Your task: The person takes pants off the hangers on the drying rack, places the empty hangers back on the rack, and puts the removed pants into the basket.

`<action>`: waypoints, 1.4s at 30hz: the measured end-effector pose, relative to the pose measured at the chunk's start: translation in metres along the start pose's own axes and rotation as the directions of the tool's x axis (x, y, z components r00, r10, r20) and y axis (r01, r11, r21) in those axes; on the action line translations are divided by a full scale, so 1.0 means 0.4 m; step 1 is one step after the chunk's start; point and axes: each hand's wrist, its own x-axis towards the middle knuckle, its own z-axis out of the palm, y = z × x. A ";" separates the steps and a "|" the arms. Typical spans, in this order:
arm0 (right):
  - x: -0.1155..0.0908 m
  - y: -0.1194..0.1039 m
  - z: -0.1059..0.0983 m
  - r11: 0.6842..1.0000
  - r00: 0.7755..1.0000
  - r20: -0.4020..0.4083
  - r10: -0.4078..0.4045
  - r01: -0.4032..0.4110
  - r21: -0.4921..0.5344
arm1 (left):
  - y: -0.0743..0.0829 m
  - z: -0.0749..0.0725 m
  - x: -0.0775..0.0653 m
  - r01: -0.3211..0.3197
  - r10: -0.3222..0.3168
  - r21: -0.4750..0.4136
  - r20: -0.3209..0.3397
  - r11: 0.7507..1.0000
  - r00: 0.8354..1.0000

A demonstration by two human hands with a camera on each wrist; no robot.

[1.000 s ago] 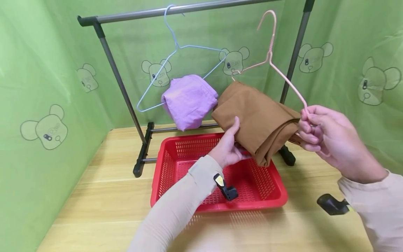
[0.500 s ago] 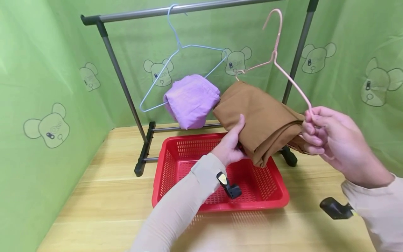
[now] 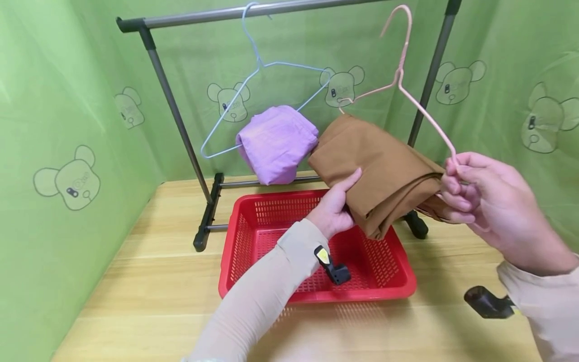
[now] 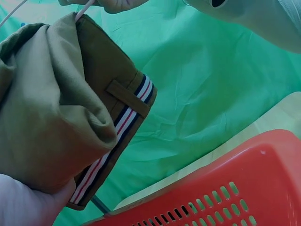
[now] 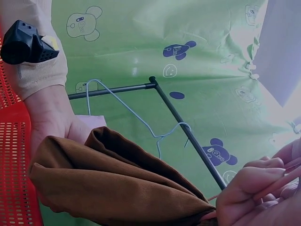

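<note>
Folded brown trousers (image 3: 375,171) hang over the lower bar of a pink wire hanger (image 3: 422,113). In the left wrist view their waistband (image 4: 123,117) shows a striped inner ribbon and a belt loop. My left hand (image 3: 332,213) holds the trousers from below, thumb on the front face, its other fingers hidden beneath the cloth. With bent fingers, my right hand (image 3: 490,196) pinches the hanger's right corner, close against the trousers' edge. The pink hook is free of the rail, in front of and below it. A lilac folded garment (image 3: 278,143) hangs on a blue hanger (image 3: 226,118).
The grey clothes rail (image 3: 217,16) spans the back on dark-footed posts. Below the trousers, a red perforated basket (image 3: 344,295) stands on the wooden tabletop (image 3: 135,301). Green printed sheeting (image 3: 90,75) encloses the back and sides.
Both hands, the trousers and the pink hanger have shifted slightly right. My left thumb lies further right across the cloth. The view has moved a little too; the lilac garment stays hung.
</note>
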 end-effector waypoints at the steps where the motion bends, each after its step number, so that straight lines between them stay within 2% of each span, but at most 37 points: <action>1: -0.002 -0.002 0.000 1.000 1.000 -0.003 -0.001 0.001 0.008 | 0.000 0.002 0.000 0.002 -0.002 0.007 0.009 1.000 1.000; 9: -0.008 -0.009 -0.002 1.000 1.000 -0.028 0.001 -0.002 -0.013 | 0.010 0.015 -0.002 0.027 -0.027 0.067 0.007 0.997 1.000; 15: -0.009 -0.010 -0.008 1.000 1.000 -0.025 0.000 0.000 -0.004 | 0.015 0.024 -0.004 0.020 -0.020 0.052 0.008 0.998 1.000; 22: -0.013 -0.021 -0.013 1.000 1.000 -0.017 -0.008 0.008 0.025 | 0.010 0.037 -0.010 0.022 -0.024 0.051 0.040 0.998 0.999; 35: -0.013 -0.019 -0.014 0.999 1.000 0.018 -0.015 0.014 0.034 | 0.020 0.057 -0.026 -0.020 0.012 0.080 0.106 0.997 0.994; 42: -0.010 -0.015 -0.016 1.000 1.000 0.003 0.000 0.000 0.010 | 0.029 0.056 -0.031 -0.050 0.040 0.077 0.135 0.996 0.990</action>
